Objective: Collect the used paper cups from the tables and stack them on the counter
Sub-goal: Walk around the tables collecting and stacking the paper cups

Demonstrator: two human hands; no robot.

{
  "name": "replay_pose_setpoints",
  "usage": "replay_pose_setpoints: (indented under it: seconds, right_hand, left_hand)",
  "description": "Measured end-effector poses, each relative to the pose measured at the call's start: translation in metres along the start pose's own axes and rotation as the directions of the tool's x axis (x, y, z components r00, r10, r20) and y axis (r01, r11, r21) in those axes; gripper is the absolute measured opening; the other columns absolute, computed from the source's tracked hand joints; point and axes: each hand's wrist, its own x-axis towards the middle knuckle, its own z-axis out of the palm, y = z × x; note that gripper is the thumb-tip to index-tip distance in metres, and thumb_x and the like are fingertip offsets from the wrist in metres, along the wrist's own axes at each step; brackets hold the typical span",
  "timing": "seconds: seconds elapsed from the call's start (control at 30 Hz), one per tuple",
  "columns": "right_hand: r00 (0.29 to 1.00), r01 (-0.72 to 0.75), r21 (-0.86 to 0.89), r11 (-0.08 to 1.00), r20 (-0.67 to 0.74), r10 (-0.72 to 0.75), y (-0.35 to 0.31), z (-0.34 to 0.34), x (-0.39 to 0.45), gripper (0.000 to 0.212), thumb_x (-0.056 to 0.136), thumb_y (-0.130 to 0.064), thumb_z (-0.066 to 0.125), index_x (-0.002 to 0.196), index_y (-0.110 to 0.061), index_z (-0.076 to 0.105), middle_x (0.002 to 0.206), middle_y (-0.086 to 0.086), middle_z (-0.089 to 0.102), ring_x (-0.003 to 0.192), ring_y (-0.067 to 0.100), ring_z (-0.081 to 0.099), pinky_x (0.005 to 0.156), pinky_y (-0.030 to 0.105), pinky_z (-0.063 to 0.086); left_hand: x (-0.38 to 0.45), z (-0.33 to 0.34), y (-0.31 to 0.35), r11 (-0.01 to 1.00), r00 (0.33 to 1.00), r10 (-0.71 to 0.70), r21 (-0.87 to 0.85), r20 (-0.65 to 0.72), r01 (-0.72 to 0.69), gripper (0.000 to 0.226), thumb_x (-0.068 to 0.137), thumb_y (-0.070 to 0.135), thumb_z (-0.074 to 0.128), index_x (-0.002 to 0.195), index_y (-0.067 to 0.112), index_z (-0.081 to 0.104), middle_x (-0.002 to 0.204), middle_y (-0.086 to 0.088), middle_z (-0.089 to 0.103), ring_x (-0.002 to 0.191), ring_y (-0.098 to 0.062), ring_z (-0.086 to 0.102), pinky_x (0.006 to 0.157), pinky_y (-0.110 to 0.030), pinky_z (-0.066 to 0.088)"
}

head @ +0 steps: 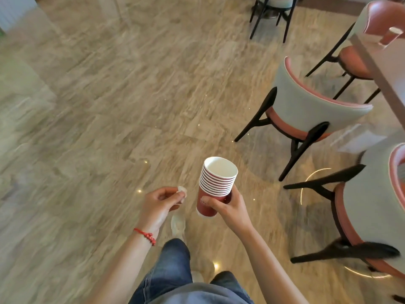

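A stack of several red paper cups [215, 185] with white insides is held upright in front of me. My right hand [228, 207] grips the bottom cup of the stack, thumb across its front. To the left of it, my left hand [161, 204] pinches a small crumpled white scrap [182, 190] between thumb and fingers. A red string bracelet sits on the left wrist. No counter is in view.
Grey and pink chairs with black legs [306, 110] stand on the right beside a table edge [381, 69]. Another chair [372, 216] is close at my lower right. Marbled beige floor [109, 106] spreads to the left and ahead. My jeans and shoe show below.
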Motion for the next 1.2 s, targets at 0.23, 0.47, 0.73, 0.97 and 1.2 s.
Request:
replay_pose_setpoints:
  seconds: [0.23,0.47,0.73,0.97,1.2]
  right_hand:
    - [0.999,0.018,0.017,1.0,-0.04,-0.017,-0.042,0.011,0.165,0.054,0.064,-0.021,0.084,0.111,-0.021,0.058,0.099,-0.007,0.071,0.092,0.005,0.066,0.074,0.018,0.052]
    - [0.996,0.032,0.005,0.999,-0.079,-0.032,-0.104,0.004,0.315,0.051,0.066,-0.019,0.083,0.108,-0.031,0.056,0.099,-0.012,0.069,0.092,0.0,0.065,0.073,0.016,0.052]
    - [0.989,0.013,0.01,1.0,-0.151,-0.012,-0.134,-0.028,0.45,0.05,0.066,-0.019,0.083,0.105,-0.038,0.056,0.097,-0.015,0.07,0.092,0.001,0.065,0.072,0.015,0.052]
    - [0.989,0.038,0.025,0.999,-0.146,-0.034,-0.172,-0.076,0.598,0.053,0.066,-0.023,0.083,0.11,-0.031,0.056,0.101,-0.01,0.069,0.095,0.004,0.065,0.077,0.019,0.053]
    - [0.99,0.044,0.008,0.999,-0.137,-0.043,-0.22,-0.121,0.724,0.051,0.069,-0.018,0.082,0.112,-0.026,0.056,0.103,-0.007,0.068,0.096,0.005,0.065,0.077,0.019,0.053]
  left_hand:
    - [0.162,0.026,0.07,0.999,0.999,0.019,0.028,0.047,-0.02,0.004,0.075,0.006,0.073,0.075,0.009,0.07,0.06,0.0,0.07,0.058,-0.006,0.066,0.053,-0.014,0.051]
    - [0.31,0.056,0.158,0.997,0.993,0.052,0.042,0.105,-0.057,0.01,0.073,0.006,0.074,0.069,0.015,0.071,0.059,0.001,0.07,0.059,-0.006,0.066,0.053,-0.014,0.051]
    - [0.439,0.12,0.215,0.998,0.984,0.006,0.057,0.181,-0.017,0.016,0.072,0.007,0.075,0.062,0.019,0.073,0.059,0.0,0.07,0.057,-0.006,0.066,0.052,-0.014,0.05]
    - [0.567,0.205,0.271,0.997,0.985,0.012,0.077,0.17,-0.026,0.013,0.07,0.008,0.076,0.064,0.02,0.073,0.062,0.0,0.072,0.059,-0.008,0.067,0.052,-0.015,0.051]
    - [0.668,0.275,0.334,0.995,0.979,0.054,0.077,0.198,-0.07,0.015,0.072,0.005,0.075,0.065,0.019,0.072,0.061,-0.001,0.071,0.058,-0.01,0.067,0.054,-0.017,0.053]
